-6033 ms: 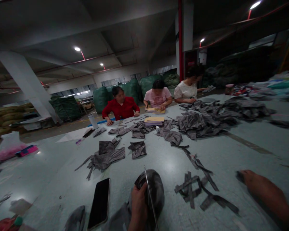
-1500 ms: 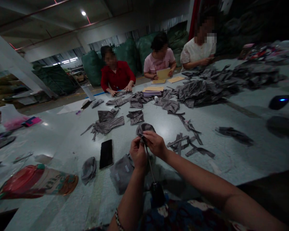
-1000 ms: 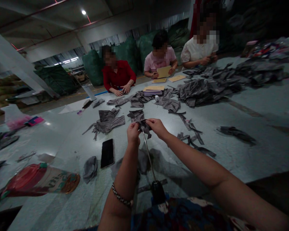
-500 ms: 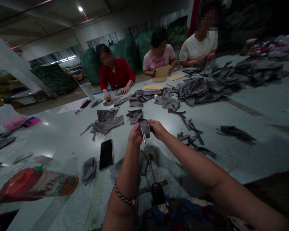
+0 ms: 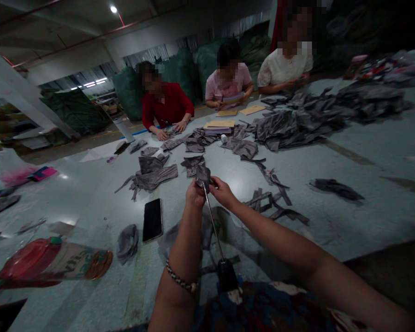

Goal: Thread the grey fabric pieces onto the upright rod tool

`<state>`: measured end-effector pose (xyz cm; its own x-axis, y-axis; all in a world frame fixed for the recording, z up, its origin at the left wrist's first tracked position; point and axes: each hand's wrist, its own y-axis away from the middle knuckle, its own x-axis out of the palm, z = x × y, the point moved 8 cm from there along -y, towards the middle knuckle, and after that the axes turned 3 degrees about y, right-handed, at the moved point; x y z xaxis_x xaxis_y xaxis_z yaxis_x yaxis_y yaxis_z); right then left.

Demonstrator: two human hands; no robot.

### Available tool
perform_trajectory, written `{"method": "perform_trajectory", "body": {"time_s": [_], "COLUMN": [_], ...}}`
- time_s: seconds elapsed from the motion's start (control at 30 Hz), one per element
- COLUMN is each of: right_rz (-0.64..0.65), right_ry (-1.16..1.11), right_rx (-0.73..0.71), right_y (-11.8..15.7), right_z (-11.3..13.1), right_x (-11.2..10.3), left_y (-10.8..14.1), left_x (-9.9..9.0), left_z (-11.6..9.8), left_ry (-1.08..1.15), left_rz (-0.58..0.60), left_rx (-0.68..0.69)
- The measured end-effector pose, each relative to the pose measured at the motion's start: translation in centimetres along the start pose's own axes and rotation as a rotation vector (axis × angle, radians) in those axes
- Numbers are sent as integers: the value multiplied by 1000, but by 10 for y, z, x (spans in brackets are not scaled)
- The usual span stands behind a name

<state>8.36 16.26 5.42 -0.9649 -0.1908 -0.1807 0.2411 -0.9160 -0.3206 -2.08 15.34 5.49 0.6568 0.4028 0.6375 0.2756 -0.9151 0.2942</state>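
Observation:
In front of me a small grey fabric piece (image 5: pixel 204 174) is bunched around the tip of a thin metal rod (image 5: pixel 215 226). My left hand (image 5: pixel 194 194) grips the fabric from the left, its fingers closed. Close by on the other side, my right hand (image 5: pixel 223 192) pinches the same piece. The rod slants down toward my body into a black handle (image 5: pixel 227 275), whose support is hidden. Just beyond my hands lie grey fabric pieces (image 5: pixel 192 164), and more (image 5: pixel 155 177) lie to the left.
A phone (image 5: pixel 152 220), a crumpled grey cloth (image 5: pixel 127 243) and a red-and-clear plastic bag (image 5: pixel 44 263) lie left. Dark strips (image 5: pixel 280 208) are at right. A large grey fabric heap (image 5: pixel 297 122) and a paper stack (image 5: pixel 218 127) stand farther back, before three seated people.
The fabric, earlier hanging stretched between my hands, is now bunched at the rod tip. My right hand has come closer to my left. Across the table, a person has turned a yellow-covered pad.

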Motion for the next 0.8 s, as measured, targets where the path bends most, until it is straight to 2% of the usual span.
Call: {"method": "perform_trajectory", "body": {"time_s": [0.13,0.23,0.37,0.57,0.63,0.73,0.8], "right_rz": [-191,-277,-235,-144,-174,-292,-286], "right_ry": [260,381,478,539,580,571,521], "right_rx": [-109,-210,-271,-167,-170,-185,-168], "right_y": [-2,2,2,-10,-9,-2,1], "right_z": [11,28,42,38,43,52,50], "right_x": [-16,-24,-22,-21,-23,-31,-30], "left_y": [11,13,13,12,11,10,9], "left_x": [4,9,13,2,1,1,3], "left_z": [7,9,18,23,23,22,23], "left_ry": [158,132,88,-55,-105,-91,-68], "left_rz": [17,71,154,115,122,120,134], "left_rx": [-50,-36,-52,4,17,39,43]}}
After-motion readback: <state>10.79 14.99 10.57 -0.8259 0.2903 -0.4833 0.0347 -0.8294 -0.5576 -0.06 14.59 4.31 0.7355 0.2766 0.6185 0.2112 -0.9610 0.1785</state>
